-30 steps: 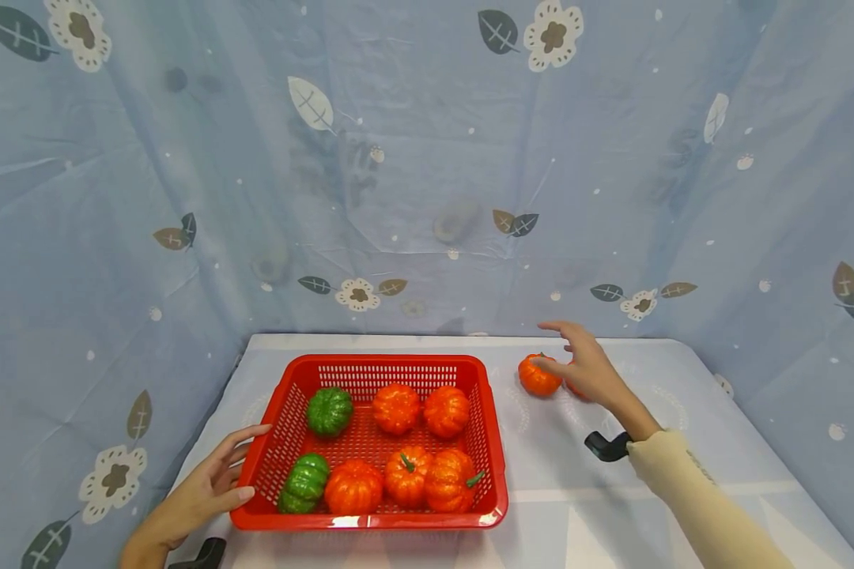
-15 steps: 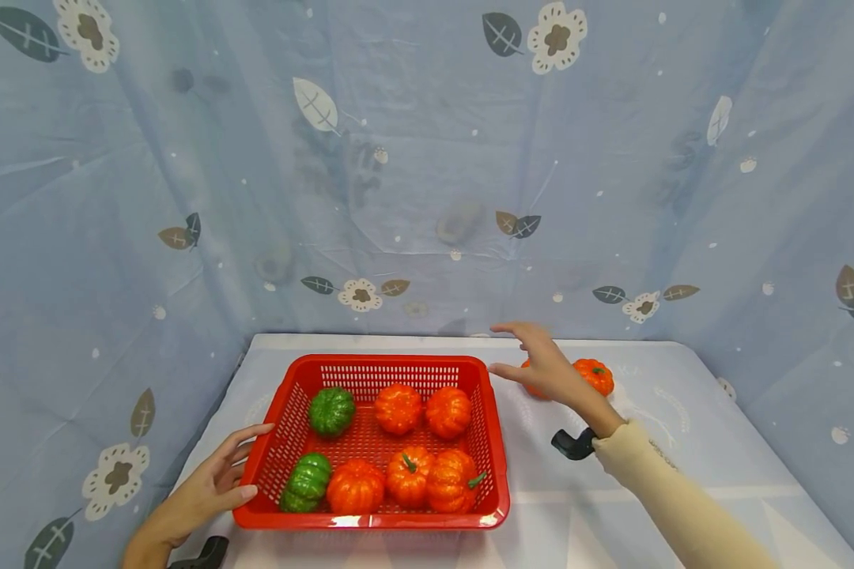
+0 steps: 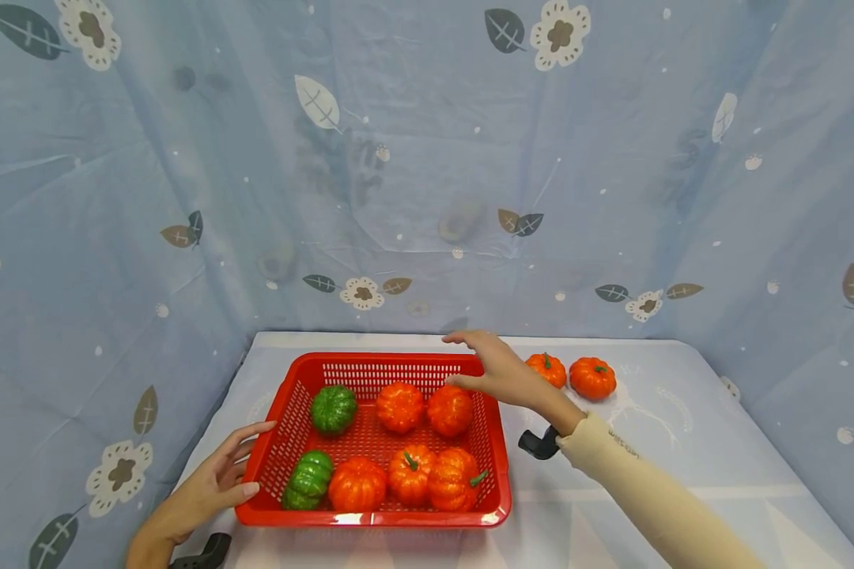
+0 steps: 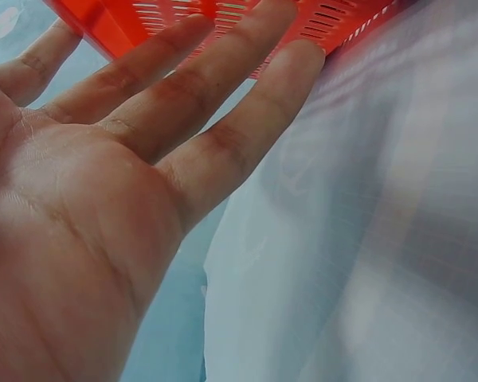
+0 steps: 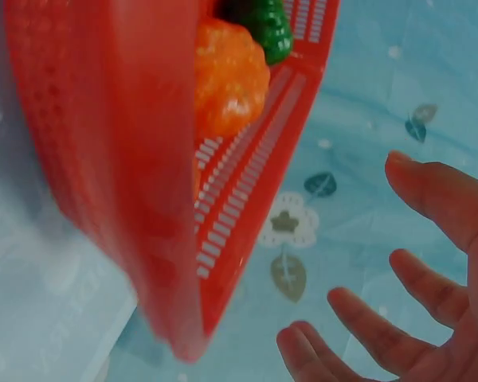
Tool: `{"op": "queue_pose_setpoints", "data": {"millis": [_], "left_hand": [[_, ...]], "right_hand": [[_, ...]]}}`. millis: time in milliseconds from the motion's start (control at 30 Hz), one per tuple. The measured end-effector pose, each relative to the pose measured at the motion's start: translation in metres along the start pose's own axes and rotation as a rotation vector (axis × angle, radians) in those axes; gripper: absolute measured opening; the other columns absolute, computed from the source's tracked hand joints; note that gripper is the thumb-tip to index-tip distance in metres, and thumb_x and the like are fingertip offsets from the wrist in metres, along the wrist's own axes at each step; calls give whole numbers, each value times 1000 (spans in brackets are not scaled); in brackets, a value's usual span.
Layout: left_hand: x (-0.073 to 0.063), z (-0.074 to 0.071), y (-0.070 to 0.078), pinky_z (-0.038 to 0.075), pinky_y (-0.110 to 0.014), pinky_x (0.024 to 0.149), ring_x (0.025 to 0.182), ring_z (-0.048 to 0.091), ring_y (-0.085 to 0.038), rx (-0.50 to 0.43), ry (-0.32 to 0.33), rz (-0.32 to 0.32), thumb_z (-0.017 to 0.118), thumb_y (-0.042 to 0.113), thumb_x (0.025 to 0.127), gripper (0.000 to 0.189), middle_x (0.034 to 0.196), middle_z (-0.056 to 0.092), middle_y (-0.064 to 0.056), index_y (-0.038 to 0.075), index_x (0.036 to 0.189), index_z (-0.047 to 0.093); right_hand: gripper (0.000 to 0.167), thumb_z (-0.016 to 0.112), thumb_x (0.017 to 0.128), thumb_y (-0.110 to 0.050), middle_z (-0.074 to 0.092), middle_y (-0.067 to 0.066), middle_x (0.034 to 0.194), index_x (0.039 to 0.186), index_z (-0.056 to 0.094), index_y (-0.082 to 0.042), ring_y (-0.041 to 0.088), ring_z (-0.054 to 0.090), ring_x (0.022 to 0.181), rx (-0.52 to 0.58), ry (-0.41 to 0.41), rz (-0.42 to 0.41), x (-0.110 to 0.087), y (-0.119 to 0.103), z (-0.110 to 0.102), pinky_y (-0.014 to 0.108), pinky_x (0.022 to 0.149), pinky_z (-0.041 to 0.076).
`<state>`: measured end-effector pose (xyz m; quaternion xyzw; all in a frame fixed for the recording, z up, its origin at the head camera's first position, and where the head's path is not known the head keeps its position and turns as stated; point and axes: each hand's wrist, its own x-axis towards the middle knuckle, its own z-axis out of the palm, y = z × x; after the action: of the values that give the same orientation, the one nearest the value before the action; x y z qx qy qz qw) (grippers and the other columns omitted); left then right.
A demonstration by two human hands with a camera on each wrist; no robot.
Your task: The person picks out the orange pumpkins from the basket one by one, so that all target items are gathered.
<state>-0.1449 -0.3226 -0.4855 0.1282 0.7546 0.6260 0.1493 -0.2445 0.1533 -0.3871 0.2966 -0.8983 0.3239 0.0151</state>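
Observation:
A red slatted plastic basket (image 3: 370,518) holds two small green pumpkins (image 3: 334,410) and several orange pumpkins (image 3: 400,408). My left hand (image 3: 202,491) rests against the basket's left wall, its fingers extended along the slats in the left wrist view. Over the back right corner hovers my right hand (image 3: 504,371), thumb and fingers spread and nothing between them. Below its thumb lies an orange pumpkin (image 3: 451,412) inside the basket. In the right wrist view the right hand's fingers (image 5: 382,334) are apart from the red rim.
Two more orange pumpkins, one (image 3: 546,369) partly behind the right forearm and one (image 3: 593,378) farther right, sit on the pale tablecloth (image 3: 633,466). A blue curtain with flowers and leaves (image 3: 427,174) surrounds the table at the back and sides.
My right hand has moved left, from above the loose pumpkins on the table to above the basket's back right corner, staying empty. The left hand and the basket's contents have kept their places.

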Motion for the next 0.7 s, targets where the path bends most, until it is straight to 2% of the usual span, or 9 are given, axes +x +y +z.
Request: {"op": "queue_pose_setpoints", "data": {"millis": [200, 367, 700], "left_hand": [[0, 1, -1, 58, -39, 90, 119, 62, -17, 2, 2, 10, 63, 5, 96, 74, 153, 32, -25, 14, 160, 25], [-2, 1, -2, 59, -42, 88, 118, 62, -19, -8, 12, 16, 63, 5, 96, 73, 148, 40, -16, 13, 159, 26], [0, 2, -1, 58, -38, 91, 120, 61, -16, -5, 6, 1, 62, 6, 96, 74, 155, 28, -29, 15, 160, 26]], "right_hand": [[65, 79, 92, -33, 58, 12, 143, 147, 52, -9, 34, 53, 131, 10, -138, -68, 12, -13, 16, 52, 110, 41], [67, 79, 92, -34, 57, 11, 144, 148, 51, -9, 31, 53, 132, 24, -252, -77, 22, -25, 26, 49, 110, 43], [69, 76, 95, -35, 53, 9, 149, 152, 46, -11, 25, 50, 137, 21, -377, -53, 42, -38, 48, 40, 113, 41]]}}
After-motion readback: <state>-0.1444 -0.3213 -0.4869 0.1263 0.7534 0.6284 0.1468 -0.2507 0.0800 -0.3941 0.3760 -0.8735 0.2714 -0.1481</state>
